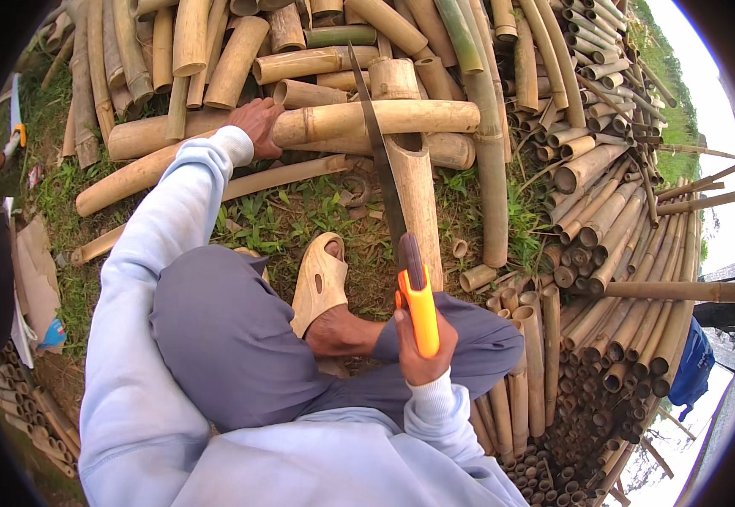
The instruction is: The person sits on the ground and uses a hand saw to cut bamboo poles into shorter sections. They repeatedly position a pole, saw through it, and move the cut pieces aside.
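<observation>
A bamboo pole [376, 118] is laid crosswise on top of another bamboo length [418, 203], which serves as a rest, in front of a large heap of cut bamboo [604, 220] on the grass [300, 211]. The blade of a hand saw [380, 152] is set across the pole, near the middle of its visible length, and appears to sit in or on the cut line. The orange saw handle [420, 308] is wrapped fully by the right hand [422, 351], its grip closed tight around it. The left hand [257, 122] is pressed on the near end of the pole, fingers curled over it, so that its grip is closed on the pole and holds it down. For a clean cut, the blade is best kept square to the pole and the stroke kept long and light, with the pole pinned firmly against its rest so that it cannot roll. The holding hand is well kept apart from the blade, as it is here. A sandalled foot [321, 283] is rested on the grass just short of the blade's path and is best kept there.
</observation>
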Motion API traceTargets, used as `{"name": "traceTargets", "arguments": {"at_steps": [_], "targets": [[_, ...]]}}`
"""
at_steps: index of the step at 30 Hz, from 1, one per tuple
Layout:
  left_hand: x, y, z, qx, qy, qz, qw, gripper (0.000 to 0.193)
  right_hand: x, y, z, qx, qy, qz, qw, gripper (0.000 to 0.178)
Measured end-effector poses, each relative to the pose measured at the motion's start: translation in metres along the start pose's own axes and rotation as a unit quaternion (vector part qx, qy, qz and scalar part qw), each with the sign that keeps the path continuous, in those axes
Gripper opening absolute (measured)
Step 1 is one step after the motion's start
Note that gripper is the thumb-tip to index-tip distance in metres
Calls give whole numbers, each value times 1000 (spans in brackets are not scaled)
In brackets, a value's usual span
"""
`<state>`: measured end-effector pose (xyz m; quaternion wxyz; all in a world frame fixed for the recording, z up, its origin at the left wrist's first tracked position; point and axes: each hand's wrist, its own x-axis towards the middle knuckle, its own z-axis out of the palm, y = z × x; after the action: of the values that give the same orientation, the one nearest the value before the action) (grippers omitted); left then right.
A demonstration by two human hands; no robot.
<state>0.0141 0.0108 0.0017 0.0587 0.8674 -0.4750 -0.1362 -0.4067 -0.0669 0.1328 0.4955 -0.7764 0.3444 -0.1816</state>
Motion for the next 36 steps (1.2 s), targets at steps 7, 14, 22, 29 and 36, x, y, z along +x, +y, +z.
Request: {"name": "traceTargets", "arguments": {"at_steps": [7, 14, 22, 29, 36], "targets": [[9, 7, 12, 7, 75, 26, 997, 66, -49, -39, -15, -80, -15, 8, 997, 19], [-6, 6, 20, 9, 77, 42, 996, 71, -65, -21, -43, -89, -8, -36, 995, 20], [1, 15, 14, 37, 66, 16, 997, 67, 76, -21, 29, -16, 9, -36, 999, 19], [-13, 14, 29, 22, 124, 17, 992, 68, -25, -25, -7, -46, -12, 20, 999, 30], [-16, 9, 33, 76, 166, 53, 982, 71, 101, -21, 46, 7, -17, -21, 1000, 15]]}}
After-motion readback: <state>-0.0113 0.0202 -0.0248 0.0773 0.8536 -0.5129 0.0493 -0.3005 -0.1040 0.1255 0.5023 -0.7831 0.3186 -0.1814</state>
